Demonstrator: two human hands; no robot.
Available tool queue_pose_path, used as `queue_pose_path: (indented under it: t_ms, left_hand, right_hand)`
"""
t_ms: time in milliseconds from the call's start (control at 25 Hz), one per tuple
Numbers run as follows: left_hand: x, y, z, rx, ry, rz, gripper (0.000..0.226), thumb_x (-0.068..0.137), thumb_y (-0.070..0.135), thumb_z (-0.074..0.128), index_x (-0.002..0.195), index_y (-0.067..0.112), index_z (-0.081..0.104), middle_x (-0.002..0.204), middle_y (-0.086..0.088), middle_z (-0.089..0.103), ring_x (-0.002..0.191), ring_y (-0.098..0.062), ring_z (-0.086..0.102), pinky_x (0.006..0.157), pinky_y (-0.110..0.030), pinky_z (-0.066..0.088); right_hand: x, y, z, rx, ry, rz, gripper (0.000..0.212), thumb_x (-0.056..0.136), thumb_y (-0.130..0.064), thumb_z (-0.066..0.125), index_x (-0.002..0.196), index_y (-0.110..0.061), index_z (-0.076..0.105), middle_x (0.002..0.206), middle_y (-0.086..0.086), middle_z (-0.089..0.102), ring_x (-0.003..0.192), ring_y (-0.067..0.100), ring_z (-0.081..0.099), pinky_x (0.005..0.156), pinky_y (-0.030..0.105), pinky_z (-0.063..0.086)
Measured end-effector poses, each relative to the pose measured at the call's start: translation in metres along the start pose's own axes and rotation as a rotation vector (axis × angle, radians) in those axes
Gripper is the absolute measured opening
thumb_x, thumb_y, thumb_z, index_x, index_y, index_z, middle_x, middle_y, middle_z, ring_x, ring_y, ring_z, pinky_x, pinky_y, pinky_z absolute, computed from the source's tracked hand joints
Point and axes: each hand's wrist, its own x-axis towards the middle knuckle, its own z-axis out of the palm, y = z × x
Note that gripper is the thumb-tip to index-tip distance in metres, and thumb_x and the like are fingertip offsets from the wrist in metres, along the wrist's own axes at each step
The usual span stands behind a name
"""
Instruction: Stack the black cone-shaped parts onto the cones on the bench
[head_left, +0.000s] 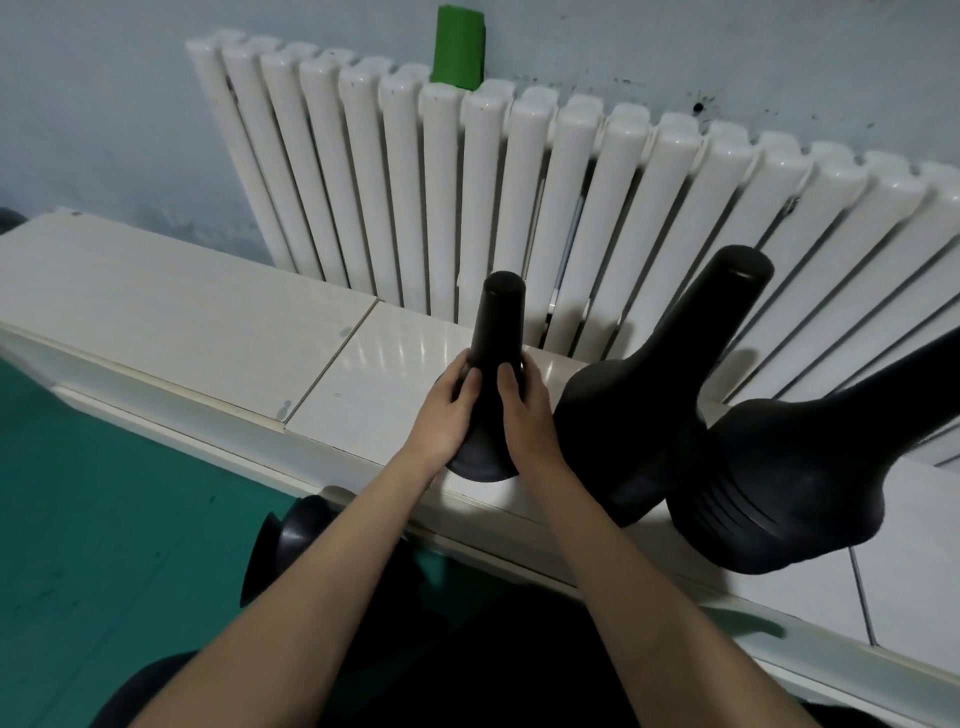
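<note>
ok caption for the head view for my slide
Left hand and right hand grip a black cone at the bench, beside two cone stacks and a radiator.

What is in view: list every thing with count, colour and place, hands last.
held cone: one, black, upright at the bench's front edge
middle cone: one, black, on the bench, right of the held cone
right cone stack: one, black, nested layers, farther right
loose cone parts: count unclear, black, below the bench edge
bench: one, white, tiled
radiator: one, white, behind the bench
green cylinder: one, above the radiator
floor: teal, left
left hand: grips the held cone
right hand: grips it too
</note>
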Motion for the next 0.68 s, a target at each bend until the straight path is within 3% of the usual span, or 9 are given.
queue_pose_path:
  t_ms: [80, 160, 280, 400, 560, 680]
  left_hand:
    - [-0.014, -0.011, 0.004, 0.027, 0.055, 0.044, 0.032, 0.105, 0.023, 0.039, 0.133, 0.028, 0.053, 0.122, 0.014, 0.062, 0.115, 0.006, 0.056, 0.101, -0.017, 0.043]
    - [-0.029, -0.028, 0.010, 0.077, 0.105, 0.036, 0.038, 0.103, 0.029, 0.042, 0.139, 0.020, 0.050, 0.126, 0.015, 0.059, 0.120, 0.005, 0.052, 0.103, -0.015, 0.040]
    - [-0.058, -0.061, 0.019, 0.099, 0.136, -0.145, 0.060, 0.097, 0.050, 0.045, 0.146, 0.016, 0.042, 0.145, 0.001, 0.043, 0.133, -0.013, 0.043, 0.099, -0.014, 0.041]
    - [-0.093, -0.087, 0.032, 0.115, 0.090, -0.243, 0.058, 0.098, 0.047, 0.049, 0.143, 0.012, 0.045, 0.140, -0.006, 0.050, 0.129, -0.019, 0.049, 0.101, -0.025, 0.040]
    - [-0.134, -0.117, 0.054, 0.139, -0.043, -0.402, 0.048, 0.102, 0.036, 0.046, 0.140, 0.006, 0.046, 0.132, -0.005, 0.054, 0.128, -0.021, 0.049, 0.096, -0.026, 0.037]
    - [-0.153, -0.146, 0.079, 0.233, -0.173, -0.483, 0.051, 0.103, 0.039, 0.043, 0.142, 0.007, 0.044, 0.140, -0.008, 0.053, 0.129, -0.024, 0.050, 0.098, -0.026, 0.038]
  right_hand:
    - [-0.021, 0.003, -0.008, 0.019, 0.006, 0.031, 0.026, 0.098, -0.052, 0.048, 0.121, -0.046, 0.058, 0.125, -0.011, 0.066, 0.124, 0.012, 0.060, 0.108, 0.036, 0.046]
    - [-0.049, 0.014, -0.018, 0.034, -0.019, 0.134, 0.028, 0.106, -0.038, 0.049, 0.132, -0.032, 0.057, 0.128, -0.013, 0.062, 0.132, 0.014, 0.055, 0.105, 0.024, 0.038]
    - [-0.096, 0.037, -0.037, -0.021, 0.012, 0.303, 0.040, 0.109, -0.033, 0.047, 0.144, -0.016, 0.054, 0.143, -0.002, 0.056, 0.131, 0.012, 0.049, 0.096, 0.015, 0.031]
    - [-0.135, 0.073, -0.061, -0.056, 0.039, 0.451, 0.045, 0.110, -0.040, 0.042, 0.149, -0.019, 0.049, 0.154, 0.000, 0.047, 0.135, 0.016, 0.047, 0.103, 0.024, 0.033]
    - [-0.188, 0.117, -0.097, 0.041, 0.063, 0.713, 0.057, 0.107, -0.054, 0.039, 0.157, -0.025, 0.037, 0.161, -0.001, 0.037, 0.145, 0.024, 0.039, 0.120, 0.043, 0.033]
    - [-0.225, 0.142, -0.116, 0.068, 0.063, 0.929, 0.061, 0.105, -0.057, 0.041, 0.155, -0.021, 0.038, 0.155, 0.002, 0.044, 0.136, 0.027, 0.048, 0.108, 0.039, 0.041]
